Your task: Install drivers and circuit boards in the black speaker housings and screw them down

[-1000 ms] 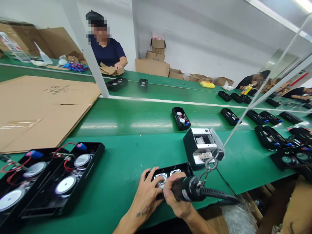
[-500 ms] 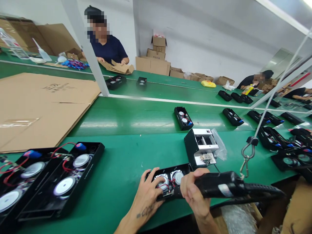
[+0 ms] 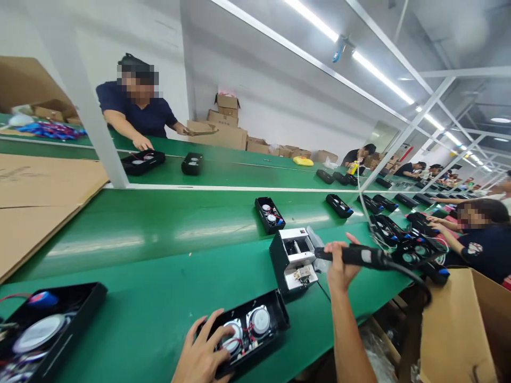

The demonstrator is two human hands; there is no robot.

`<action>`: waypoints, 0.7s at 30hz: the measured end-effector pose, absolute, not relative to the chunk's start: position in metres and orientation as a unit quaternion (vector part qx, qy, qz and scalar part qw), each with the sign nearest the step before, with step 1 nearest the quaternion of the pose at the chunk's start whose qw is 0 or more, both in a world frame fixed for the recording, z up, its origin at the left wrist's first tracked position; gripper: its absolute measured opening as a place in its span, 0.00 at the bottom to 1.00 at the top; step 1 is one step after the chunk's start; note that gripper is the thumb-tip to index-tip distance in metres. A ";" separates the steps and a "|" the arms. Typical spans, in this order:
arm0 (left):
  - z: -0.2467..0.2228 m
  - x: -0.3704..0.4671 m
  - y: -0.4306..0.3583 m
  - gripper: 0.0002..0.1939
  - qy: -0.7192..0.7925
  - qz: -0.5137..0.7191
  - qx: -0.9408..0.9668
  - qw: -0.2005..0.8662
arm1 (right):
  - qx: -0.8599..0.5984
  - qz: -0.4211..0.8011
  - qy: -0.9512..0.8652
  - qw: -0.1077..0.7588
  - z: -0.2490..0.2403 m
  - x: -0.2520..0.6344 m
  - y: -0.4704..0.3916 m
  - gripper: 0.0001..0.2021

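Observation:
My left hand (image 3: 205, 348) grips the near left end of an open black speaker box (image 3: 275, 314), its fingers curled over the edge and one reaching onto a speaker. Two round silver speakers (image 3: 260, 321) with red and black wires show inside. My right hand (image 3: 340, 266) is closed round a black electric screwdriver (image 3: 365, 256), raised off the table with its cable trailing to the right. The screwdriver's front end points left, close to the small screw feeder (image 3: 297, 266) behind the box. Whether the tip touches the feeder I cannot tell.
Another open speaker box (image 3: 85, 303) lies at the left. More boxes (image 3: 270, 215) sit along the green conveyor (image 3: 167, 218) and pile up at right. A cardboard sheet (image 3: 43, 197) lies left; a carton (image 3: 451, 319) stands right. Co-workers (image 3: 138, 114) sit across and to the right.
My right hand has lifted the screwdriver out of the speaker box and carried it up and right to the feeder. The view has turned right. A co-worker opposite now reaches to a box.

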State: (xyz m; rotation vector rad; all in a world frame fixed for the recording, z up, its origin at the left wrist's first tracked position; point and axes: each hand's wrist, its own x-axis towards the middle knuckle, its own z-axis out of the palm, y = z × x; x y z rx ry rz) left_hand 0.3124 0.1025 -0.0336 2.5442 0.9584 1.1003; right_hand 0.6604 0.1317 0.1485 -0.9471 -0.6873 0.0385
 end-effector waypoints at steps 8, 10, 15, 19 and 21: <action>-0.035 0.308 0.104 0.12 0.321 0.372 0.867 0.086 | -0.539 0.090 -0.384 0.744 0.117 0.648 0.110 0.20; -0.029 0.308 0.104 0.10 0.316 0.370 0.870 0.082 | -0.546 0.099 -0.382 0.739 0.109 0.648 0.115 0.19; -0.015 0.310 0.101 0.14 0.318 0.362 0.870 0.098 | -0.559 0.164 -0.403 0.706 0.106 0.643 0.113 0.19; -0.009 0.311 0.097 0.18 0.316 0.356 0.871 0.119 | -0.544 0.269 -0.440 0.661 0.109 0.625 0.088 0.18; -0.006 0.311 0.094 0.18 0.318 0.350 0.872 0.127 | -0.523 0.308 -0.448 0.656 0.110 0.609 0.071 0.18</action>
